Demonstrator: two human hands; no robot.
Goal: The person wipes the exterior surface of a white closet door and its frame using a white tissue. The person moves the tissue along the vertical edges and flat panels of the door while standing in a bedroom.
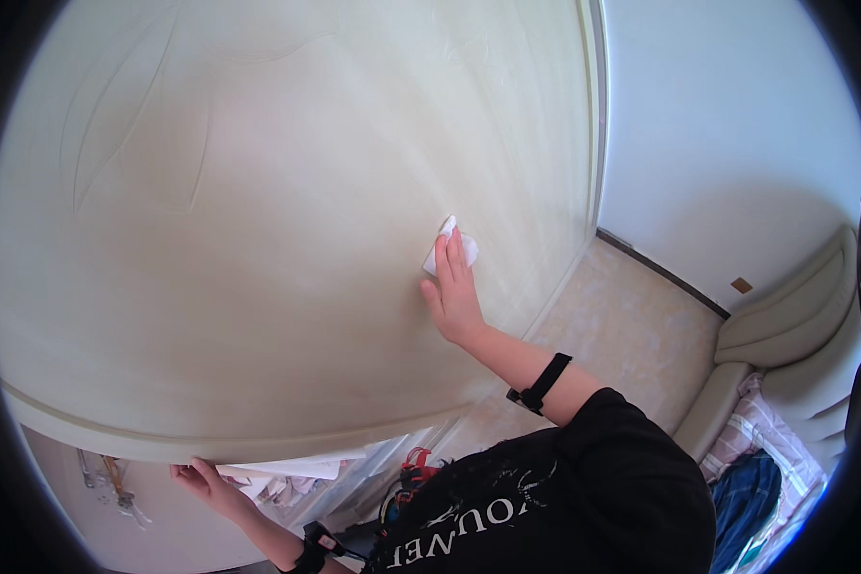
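Note:
A white tissue or thin cloth (465,250) lies pressed flat under the fingers of my right hand (454,290), against a large cream door or panel (280,251) with raised curved lines. My fingers point up the panel and the thumb is spread to the side. Low on the left, my left hand (202,482) rests by the panel's bottom edge (151,446), its thumb and fingertips at the rim; whether it grips the edge I cannot tell. A black strap goes around each of my forearms.
Below the panel's edge are hanging metal items (118,484), papers (308,468) and red straps (417,466). On the right, a padded headboard (789,316) stands beside a bed with a striped pillow (782,430). Patterned floor (617,308) lies between panel and bed.

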